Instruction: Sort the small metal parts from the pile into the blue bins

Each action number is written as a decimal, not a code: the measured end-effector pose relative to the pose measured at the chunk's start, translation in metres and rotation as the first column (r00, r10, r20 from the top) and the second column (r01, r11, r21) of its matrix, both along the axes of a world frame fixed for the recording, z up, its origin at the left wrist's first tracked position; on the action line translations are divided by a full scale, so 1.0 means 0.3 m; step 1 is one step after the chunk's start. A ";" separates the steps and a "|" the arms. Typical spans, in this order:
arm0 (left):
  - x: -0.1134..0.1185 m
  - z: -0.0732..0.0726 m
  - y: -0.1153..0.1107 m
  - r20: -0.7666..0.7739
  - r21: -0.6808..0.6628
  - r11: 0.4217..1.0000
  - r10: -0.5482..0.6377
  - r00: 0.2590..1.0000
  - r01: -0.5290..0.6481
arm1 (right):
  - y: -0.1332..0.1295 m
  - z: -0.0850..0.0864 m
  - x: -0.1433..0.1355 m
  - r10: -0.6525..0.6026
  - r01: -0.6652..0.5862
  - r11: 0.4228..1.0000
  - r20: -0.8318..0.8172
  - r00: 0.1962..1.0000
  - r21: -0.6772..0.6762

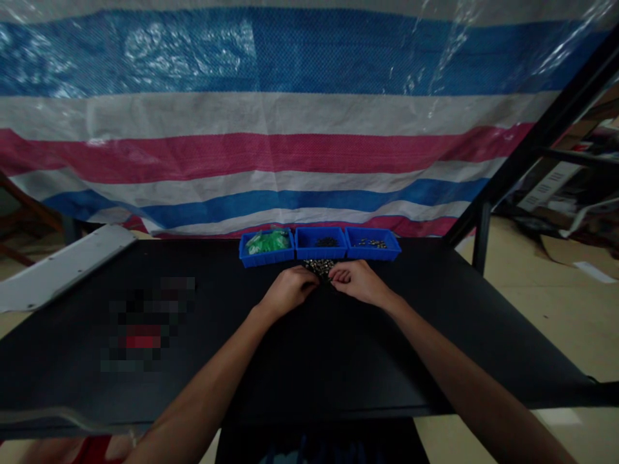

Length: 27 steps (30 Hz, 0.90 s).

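A heap of small metal parts [320, 266], too small to name, lies on the black table in front of the blue bins. My left hand [293, 287] is at the heap's left edge with its fingers curled in. At the right edge my right hand [356, 280] has thumb and fingers pinched together. Whatever either hand has in its fingertips is hidden or too small to make out. Just behind the heap, the middle blue bin [321, 252] holds dark small pieces [327, 241]. Brassy small pieces [371, 243] lie in the right blue bin [374, 254].
The left blue bin [267, 259] contains green plastic bags [268, 241]. A striped tarp [271, 154] hangs behind the black table [333, 361]. A white panel [68, 264] runs along its left edge, and a black metal frame [481, 238] rises at the right. A blurred-out patch [145, 335] covers the table's left part.
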<state>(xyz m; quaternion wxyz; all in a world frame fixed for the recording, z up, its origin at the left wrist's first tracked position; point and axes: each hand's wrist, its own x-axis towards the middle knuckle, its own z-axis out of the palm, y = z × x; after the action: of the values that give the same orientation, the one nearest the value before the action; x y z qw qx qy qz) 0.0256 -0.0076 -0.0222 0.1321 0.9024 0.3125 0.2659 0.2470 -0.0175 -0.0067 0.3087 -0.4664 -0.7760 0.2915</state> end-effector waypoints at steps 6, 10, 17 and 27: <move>0.007 -0.001 -0.003 0.131 -0.047 0.997 0.060 0.990 -0.054 | -0.014 0.004 0.001 -0.095 0.099 0.995 -0.168 0.981 0.013; 0.019 0.015 -0.017 0.232 -0.031 0.993 0.121 0.965 -0.116 | -0.038 -0.011 -0.007 -0.046 0.030 0.997 -0.256 0.966 -0.064; 0.037 0.017 -0.031 0.303 -0.109 0.990 0.122 0.945 -0.093 | -0.043 -0.031 -0.011 -0.013 -0.101 0.966 -0.434 0.901 -0.237; 0.047 0.050 -0.058 -0.083 0.092 0.990 -0.100 0.992 0.107 | 0.085 0.058 -0.035 -0.093 0.068 0.995 -0.533 0.841 -0.068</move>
<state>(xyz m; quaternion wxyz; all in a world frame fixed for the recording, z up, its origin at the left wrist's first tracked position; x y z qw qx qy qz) 0.0398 -0.0250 -0.0074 0.0897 0.9323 0.2569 0.2381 0.2364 0.0081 0.0107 0.5139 -0.4058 -0.6320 0.4145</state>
